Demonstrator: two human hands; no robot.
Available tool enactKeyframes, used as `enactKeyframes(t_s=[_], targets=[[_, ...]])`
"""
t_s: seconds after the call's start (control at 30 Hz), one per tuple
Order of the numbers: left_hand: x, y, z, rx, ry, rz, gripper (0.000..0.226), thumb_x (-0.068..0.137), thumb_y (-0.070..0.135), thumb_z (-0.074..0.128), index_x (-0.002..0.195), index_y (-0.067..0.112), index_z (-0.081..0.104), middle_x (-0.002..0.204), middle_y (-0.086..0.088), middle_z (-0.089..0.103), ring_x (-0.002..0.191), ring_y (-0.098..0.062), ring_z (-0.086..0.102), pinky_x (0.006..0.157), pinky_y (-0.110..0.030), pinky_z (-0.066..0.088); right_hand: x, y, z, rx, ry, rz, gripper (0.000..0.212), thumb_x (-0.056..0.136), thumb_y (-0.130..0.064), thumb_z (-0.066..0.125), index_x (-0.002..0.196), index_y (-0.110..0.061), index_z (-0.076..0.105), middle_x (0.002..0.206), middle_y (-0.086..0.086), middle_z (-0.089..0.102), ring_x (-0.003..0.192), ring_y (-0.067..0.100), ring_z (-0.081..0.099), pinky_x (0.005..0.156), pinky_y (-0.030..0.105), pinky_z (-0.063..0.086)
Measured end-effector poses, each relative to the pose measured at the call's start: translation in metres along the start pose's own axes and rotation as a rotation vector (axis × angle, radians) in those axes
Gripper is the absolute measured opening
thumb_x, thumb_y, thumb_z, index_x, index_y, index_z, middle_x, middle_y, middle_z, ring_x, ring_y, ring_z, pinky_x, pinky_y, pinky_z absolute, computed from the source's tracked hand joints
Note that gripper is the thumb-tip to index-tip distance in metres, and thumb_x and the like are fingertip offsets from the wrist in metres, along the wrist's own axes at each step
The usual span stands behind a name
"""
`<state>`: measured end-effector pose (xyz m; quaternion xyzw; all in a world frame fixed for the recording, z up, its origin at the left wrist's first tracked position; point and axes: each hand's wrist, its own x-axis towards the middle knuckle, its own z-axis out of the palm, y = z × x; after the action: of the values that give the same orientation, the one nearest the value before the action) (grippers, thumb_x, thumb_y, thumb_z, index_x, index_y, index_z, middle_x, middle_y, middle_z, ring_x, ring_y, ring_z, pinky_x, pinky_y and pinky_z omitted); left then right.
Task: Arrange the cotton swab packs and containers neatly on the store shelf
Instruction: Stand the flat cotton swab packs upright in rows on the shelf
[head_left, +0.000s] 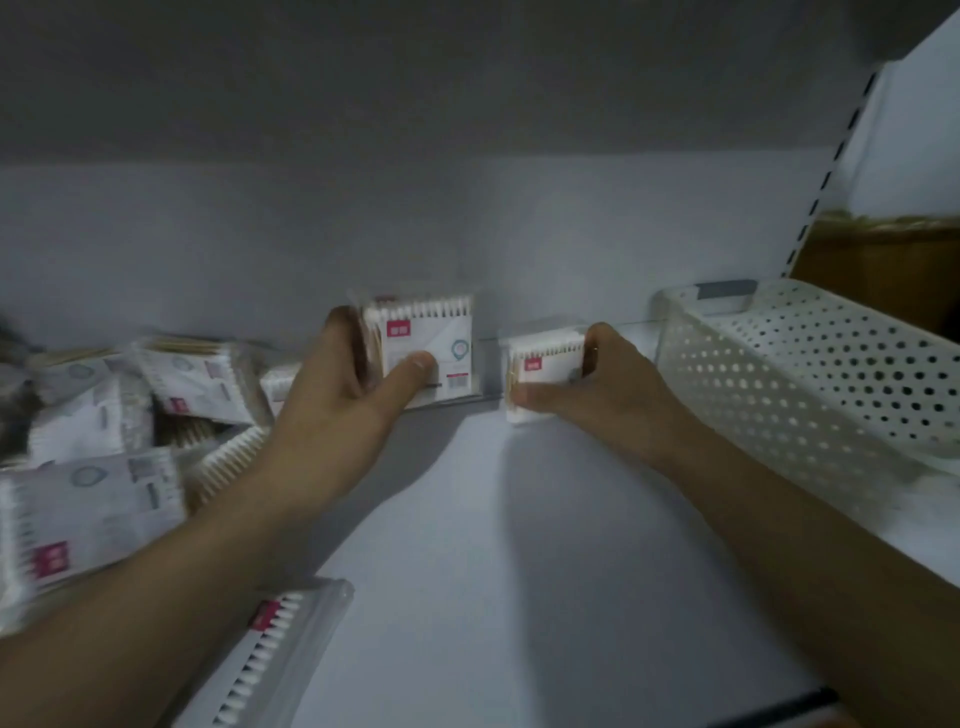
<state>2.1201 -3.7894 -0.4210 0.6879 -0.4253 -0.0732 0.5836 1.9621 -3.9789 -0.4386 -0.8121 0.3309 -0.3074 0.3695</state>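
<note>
A smooth white store shelf (519, 545) is running back to a plain pale wall. Just at 9 o'clock of centre, the left hand (337, 395) is holding a square clear-plastic pack of wooden-stemmed cotton swabs with a white and red label (436, 348). The pack is standing upright near the wall, and the grip is pinching it, thumb lying across the front and fingers behind. Just at 3 o'clock, the right hand (597, 389) is gripping a smaller-looking, similar swab pack (545, 358) low at the shelf's back edge, its grip wrapping round it with the thumb along the bottom front. The two packs are sitting apart, side by side.

At 8 to 9 o'clock, a blurred, untidy heap of crinkly swab packs (104, 441) is lying at mixed angles beside the left forearm. At 7 o'clock, a long clear pack of white-tipped swabs (280, 654) is lying partly under that arm. At 3 o'clock, a white perforated plastic basket (810, 374) is crowding the right wrist. A slotted metal upright (826, 176) is rising at 2 o'clock.
</note>
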Motion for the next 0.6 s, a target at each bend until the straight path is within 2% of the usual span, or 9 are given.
enactKeyframes(t_s=[0.1,0.17,0.23,0.3,0.37,0.43,0.6], targets=[[-0.001,-0.012,0.009,-0.054,-0.047,-0.069,0.036,0.08,0.04,0.077,0.107,0.024,0.057,0.103,0.008,0.076,0.101,-0.013,0.073,0.096,-0.048,0.056,0.009,0.019,0.001,0.101,0.099,0.022,0.034,0.073,-0.032,0.089,0.088,-0.026,0.059,0.081,-0.005,0.073,0.063,0.007,0.063,0.064,0.029,0.049],[0.0,-0.019,0.009,-0.113,-0.051,-0.1,0.04,0.082,0.034,0.081,0.112,0.021,0.059,0.108,0.005,0.076,0.104,-0.017,0.073,0.093,-0.048,0.058,0.012,0.022,-0.004,0.13,0.06,0.0,0.019,0.084,-0.02,0.081,0.089,-0.026,0.064,0.077,-0.006,0.072,0.052,-0.001,0.058,0.057,0.026,0.045],[0.0,-0.023,0.006,-0.191,-0.028,-0.138,0.033,0.092,0.019,0.074,0.121,0.013,0.058,0.114,-0.001,0.075,0.105,-0.019,0.073,0.087,-0.041,0.059,0.014,0.022,-0.008,0.139,0.03,-0.012,0.012,0.092,-0.008,0.071,0.097,-0.018,0.068,0.085,-0.002,0.073,0.049,-0.007,0.057,0.051,0.015,0.042],[0.0,-0.024,0.006,-0.213,-0.03,-0.151,0.03,0.095,0.014,0.068,0.123,0.011,0.057,0.114,0.0,0.075,0.103,-0.017,0.074,0.081,-0.035,0.058,0.015,0.023,-0.012,0.089,0.025,-0.021,0.017,0.095,-0.004,0.064,0.109,-0.013,0.07,0.096,0.001,0.074,0.056,-0.011,0.059,0.054,0.008,0.041],[0.0,-0.025,0.005,-0.213,-0.045,-0.156,0.029,0.095,0.013,0.067,0.122,0.012,0.057,0.111,0.001,0.076,0.099,-0.014,0.075,0.081,-0.035,0.059,0.018,0.026,-0.015,-0.012,0.017,-0.026,0.022,0.095,-0.005,0.061,0.111,-0.016,0.071,0.098,-0.004,0.075,0.069,-0.008,0.064,0.065,0.013,0.046],[0.0,-0.026,0.004,-0.217,-0.057,-0.156,0.028,0.095,0.013,0.067,0.12,0.013,0.056,0.108,0.002,0.076,0.098,-0.014,0.075,0.082,-0.038,0.06,0.019,0.028,-0.018,-0.068,0.026,-0.015,0.024,0.095,-0.004,0.059,0.106,-0.022,0.071,0.093,-0.008,0.074,0.08,0.003,0.067,0.072,0.019,0.049],[0.0,-0.029,0.005,-0.247,-0.106,-0.183,0.034,0.093,0.01,0.07,0.123,0.013,0.054,0.112,-0.002,0.076,0.101,-0.018,0.075,0.077,-0.037,0.064,0.02,0.027,-0.019,-0.198,0.07,0.002,0.024,0.095,-0.007,0.056,0.082,-0.025,0.063,0.073,-0.012,0.064,0.065,0.005,0.057,0.065,0.023,0.041]])
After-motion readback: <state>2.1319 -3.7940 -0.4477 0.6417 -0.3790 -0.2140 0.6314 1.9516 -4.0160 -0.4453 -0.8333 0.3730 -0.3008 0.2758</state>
